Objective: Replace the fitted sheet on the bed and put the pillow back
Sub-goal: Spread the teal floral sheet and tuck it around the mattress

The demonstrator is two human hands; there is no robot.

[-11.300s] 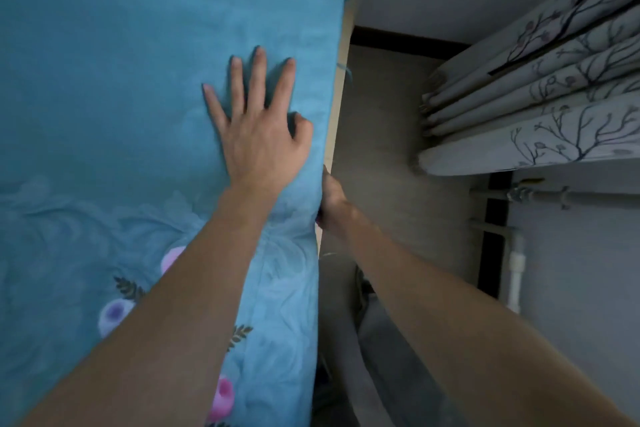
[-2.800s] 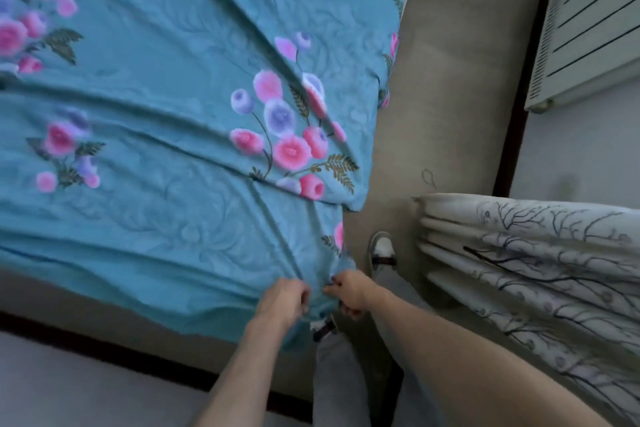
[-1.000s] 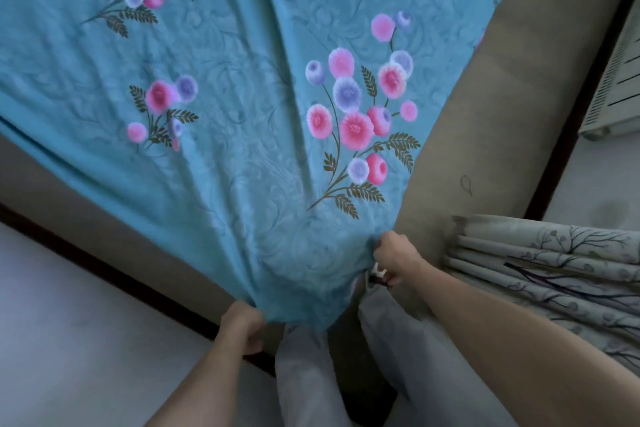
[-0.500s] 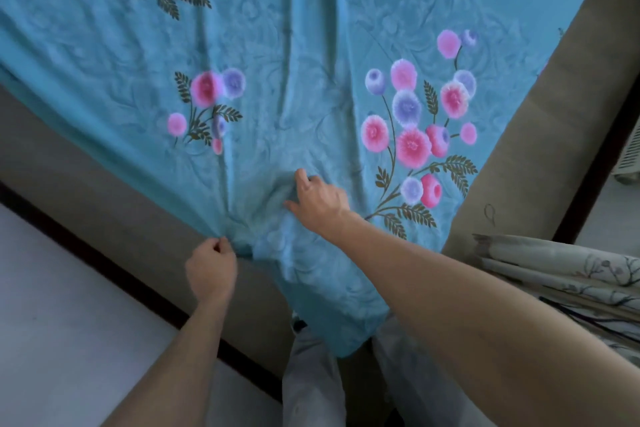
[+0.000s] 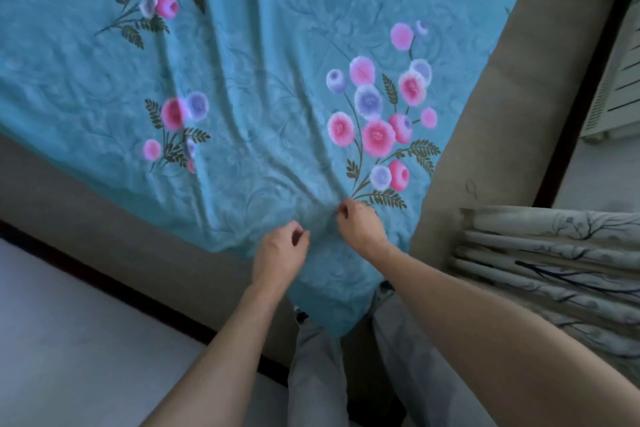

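Sheet [image 5: 270, 87] is spread over the top of the bed [image 5: 512, 121], teal with flower print; long creases run toward the near corner. The corner is not judged finished: a tongue of cloth hangs down past the bed edge between the person's legs, and the tan side of the bed is left bare on both sides of it. No pillow is seen in view, so that step is taken as still open.

Left hand [image 5: 280, 256] is held at the corner, fingers curled over the cloth; whether a fold is actually pinched cannot be told. Right hand [image 5: 360, 225] is set just beside it, slightly further onto the bed, fingers [image 5: 343, 211] bent and bunching a fold where the creases meet. Both forearms are reached forward and down from the lower edge of the view. A folded curtain [image 5: 554, 253] is seen at right.
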